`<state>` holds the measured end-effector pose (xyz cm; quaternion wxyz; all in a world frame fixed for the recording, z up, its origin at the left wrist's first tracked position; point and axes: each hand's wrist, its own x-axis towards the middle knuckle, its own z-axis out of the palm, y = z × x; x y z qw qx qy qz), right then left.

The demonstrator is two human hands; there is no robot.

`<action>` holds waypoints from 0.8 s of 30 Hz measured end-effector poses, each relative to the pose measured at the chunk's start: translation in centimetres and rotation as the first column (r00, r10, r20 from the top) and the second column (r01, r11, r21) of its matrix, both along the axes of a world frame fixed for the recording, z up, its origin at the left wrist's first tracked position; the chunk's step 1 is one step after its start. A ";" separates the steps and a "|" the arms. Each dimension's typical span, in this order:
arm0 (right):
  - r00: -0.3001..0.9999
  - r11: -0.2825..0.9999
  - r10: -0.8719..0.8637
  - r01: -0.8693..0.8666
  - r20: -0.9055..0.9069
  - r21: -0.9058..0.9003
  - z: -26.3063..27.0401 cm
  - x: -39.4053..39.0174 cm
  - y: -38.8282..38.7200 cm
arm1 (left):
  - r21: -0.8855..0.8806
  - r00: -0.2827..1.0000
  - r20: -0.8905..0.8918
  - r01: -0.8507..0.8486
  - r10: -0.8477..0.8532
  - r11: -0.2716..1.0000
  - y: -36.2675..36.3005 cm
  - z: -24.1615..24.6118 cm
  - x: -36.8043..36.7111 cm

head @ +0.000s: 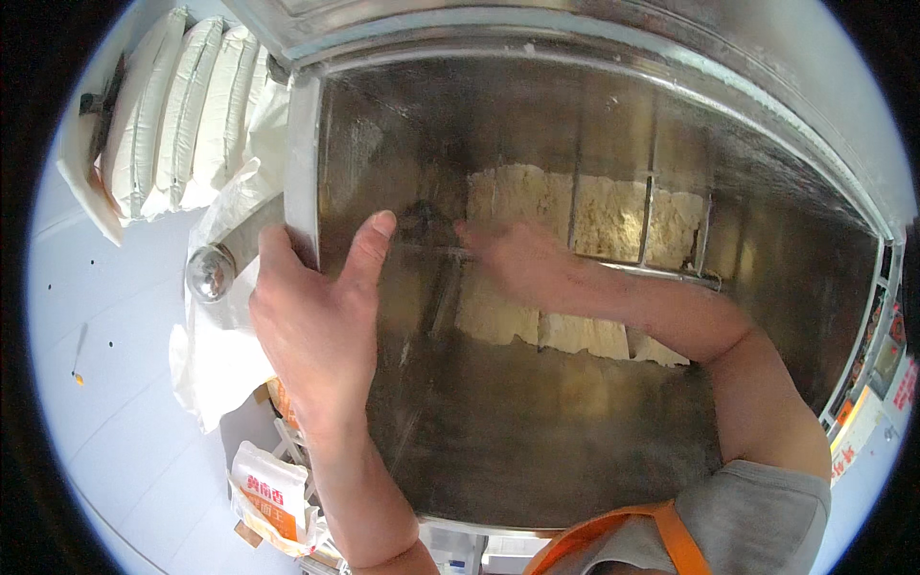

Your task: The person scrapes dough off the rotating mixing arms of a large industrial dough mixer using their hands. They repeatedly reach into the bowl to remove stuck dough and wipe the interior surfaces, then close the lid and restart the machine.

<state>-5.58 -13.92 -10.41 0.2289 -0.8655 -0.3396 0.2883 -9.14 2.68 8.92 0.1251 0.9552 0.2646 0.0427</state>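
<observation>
A deep stainless-steel mixer tub (546,431) lies before me. At its left side my left hand (316,309) straddles the steel rim (302,158), thumb on the inner side and fingers over the outer side. My right hand (510,251) reaches into the tub and is blurred. It is close to the left part of a horizontal metal bar (640,269), and its fingertips point left. Whether it holds anything cannot be made out. Behind the bar is a pale yellow, rough-edged dough-like mass (611,215), crossed by thin upright rods. More of it (582,336) shows below my right forearm.
Several full white sacks (180,108) stand at the upper left. Beside the tub are a round metal knob (210,273) and a white plastic sheet or bag (223,352). A printed white-and-orange packet (269,496) lies lower left. A raised steel lid (575,18) borders the tub's far side.
</observation>
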 end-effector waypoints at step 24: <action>0.971 0.974 -0.193 0.208 -0.145 0.094 -6.1 5.4 2.6 | 0.004 1.000 0.010 -0.011 0.011 1.000 0.9 -0.2 -0.8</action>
